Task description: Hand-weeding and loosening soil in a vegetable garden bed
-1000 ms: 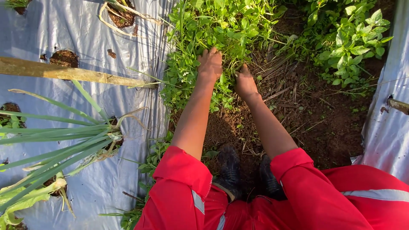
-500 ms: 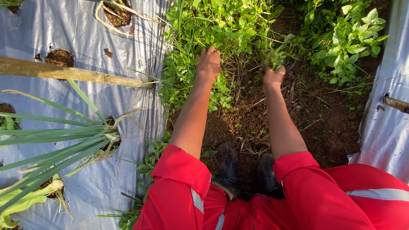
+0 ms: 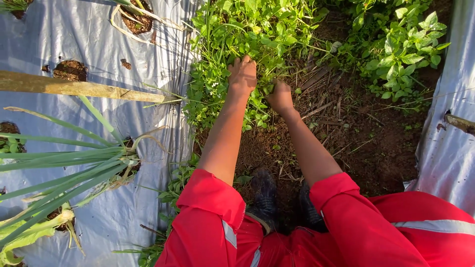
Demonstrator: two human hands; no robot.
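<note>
Leafy green weeds [image 3: 247, 29] fill the dirt furrow between two plastic-covered beds. My left hand [image 3: 243, 75] is closed in the weeds at the clump's near edge. Right beside it, my right hand [image 3: 280, 96] is closed around a small tuft of green weeds close to the soil. Both arms reach forward out of red sleeves [image 3: 210, 207]. Bare brown soil [image 3: 356, 133] with dry stems lies to the right of my hands. My black boots [image 3: 264, 195] stand in the furrow below.
Silver plastic mulch [image 3: 74, 39] covers the bed on the left, with planting holes, a bamboo pole [image 3: 79, 88] and long-leaved green onion plants [image 3: 64, 163]. Another mulch sheet [image 3: 448, 148] lines the right edge. More weeds [image 3: 405, 49] grow at top right.
My right hand, which had swung right holding a pulled tuft of weeds, has come back left next to my left hand and closed on weeds at the soil. The left hand stayed put.
</note>
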